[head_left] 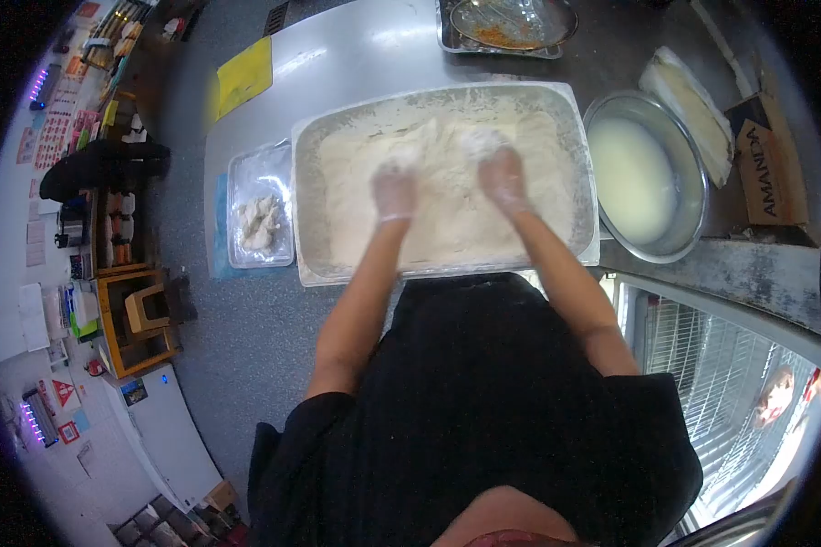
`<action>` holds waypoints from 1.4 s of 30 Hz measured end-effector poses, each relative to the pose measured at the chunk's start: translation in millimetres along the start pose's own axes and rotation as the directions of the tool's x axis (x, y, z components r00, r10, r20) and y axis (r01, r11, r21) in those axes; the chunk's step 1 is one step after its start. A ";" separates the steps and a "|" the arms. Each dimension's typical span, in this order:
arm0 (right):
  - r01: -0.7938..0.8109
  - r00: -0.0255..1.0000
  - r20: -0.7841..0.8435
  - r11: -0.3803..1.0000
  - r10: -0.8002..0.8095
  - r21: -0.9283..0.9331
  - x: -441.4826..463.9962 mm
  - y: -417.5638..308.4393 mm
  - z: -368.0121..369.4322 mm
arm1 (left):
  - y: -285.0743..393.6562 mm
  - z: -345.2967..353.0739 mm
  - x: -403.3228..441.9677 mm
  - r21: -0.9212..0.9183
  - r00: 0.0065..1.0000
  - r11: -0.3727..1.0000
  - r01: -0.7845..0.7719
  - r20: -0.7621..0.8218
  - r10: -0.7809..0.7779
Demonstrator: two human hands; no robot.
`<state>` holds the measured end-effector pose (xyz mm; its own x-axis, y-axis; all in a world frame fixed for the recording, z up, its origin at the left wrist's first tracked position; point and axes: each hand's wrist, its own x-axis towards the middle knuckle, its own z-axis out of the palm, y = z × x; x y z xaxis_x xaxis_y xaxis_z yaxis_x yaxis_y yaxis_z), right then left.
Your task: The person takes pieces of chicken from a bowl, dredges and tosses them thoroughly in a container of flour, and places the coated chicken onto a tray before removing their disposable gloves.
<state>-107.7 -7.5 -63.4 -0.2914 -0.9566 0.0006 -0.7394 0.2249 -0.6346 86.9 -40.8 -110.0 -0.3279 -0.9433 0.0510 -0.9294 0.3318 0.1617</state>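
A large rectangular metal tub (307,164) full of pale flour (447,219) lies in front of my body. My left hand (395,190) is in the flour left of the middle, coated white and blurred, its fingers hidden. My right hand (502,173) is in the flour on the right, also floury, with its fingertips buried. What either hand holds, if anything, cannot be made out. Loose flour is heaped around the fingers of both hands. Just left of the tub, a small clear-lined tray (280,239) holds a lump of dough (258,223).
To the right stands a metal bowl (700,196) of pale liquid, near a plastic bag (689,100) and a cardboard box (774,164). A tray (447,36) with a sieve sits at the far edge. A yellow cloth (244,79) lies far left. Another person (91,169) is away at left.
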 end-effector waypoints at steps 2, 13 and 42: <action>0.120 0.988 -0.109 0.988 -0.109 0.093 -13.2 -29.3 1.6 | 27.2 -1.6 3.9 0.040 0.967 0.999 -0.032 -0.250 0.041; 0.111 0.957 -0.288 0.877 0.032 0.467 -9.9 -20.7 22.7 | 34.3 5.9 8.3 -0.394 0.806 0.917 -0.067 -0.563 -0.183; -0.667 0.745 0.663 -0.065 -0.075 0.742 10.9 -0.7 -30.1 | -10.8 -112.1 10.9 -0.734 0.789 0.290 0.614 0.564 -0.244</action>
<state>-128.6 -12.5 -39.6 0.2408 -0.8524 -0.4642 0.6927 0.4860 -0.5329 112.3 -55.4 -0.7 -0.1277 -0.8223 -0.5546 -0.3467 -0.4869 0.8017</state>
